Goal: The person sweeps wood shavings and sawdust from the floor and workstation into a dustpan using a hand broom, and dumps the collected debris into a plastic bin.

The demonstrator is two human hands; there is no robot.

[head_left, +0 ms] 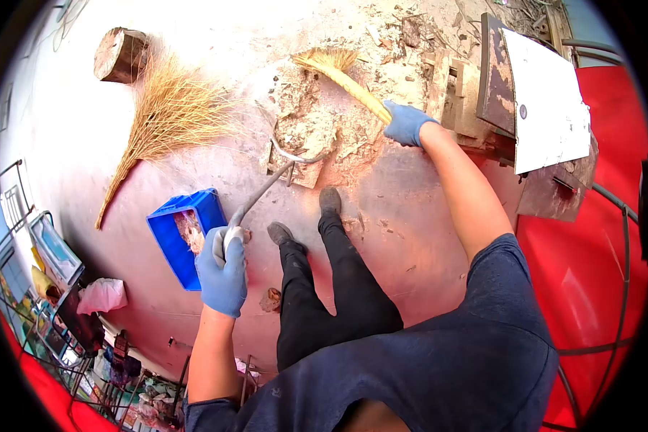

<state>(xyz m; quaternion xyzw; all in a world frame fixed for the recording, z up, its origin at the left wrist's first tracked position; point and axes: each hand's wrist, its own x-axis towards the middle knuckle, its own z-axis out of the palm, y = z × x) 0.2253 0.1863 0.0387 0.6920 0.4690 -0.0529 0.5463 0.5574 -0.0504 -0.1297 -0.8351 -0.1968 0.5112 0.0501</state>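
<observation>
My left hand (223,270), in a blue glove, is wrapped round the grey handle of a dustpan (255,194). The handle ends in a curved bar over the pan, whose edges are partly hidden by sawdust and wood chips (302,119). My right hand (408,124), also in a blue glove, grips the yellow handle of a short straw broom (349,84). Its bristles touch the debris beyond the pan. Just left of my left hand stands a blue plastic crate (210,205) with pale shavings inside.
A large twig broom (158,119) lies at the left, near a cut log (121,55). White and brown boards (547,101) stand at the right by a red sheet (590,273). A brown lump (271,300) lies beside my feet. A metal rack (86,374) stands lower left.
</observation>
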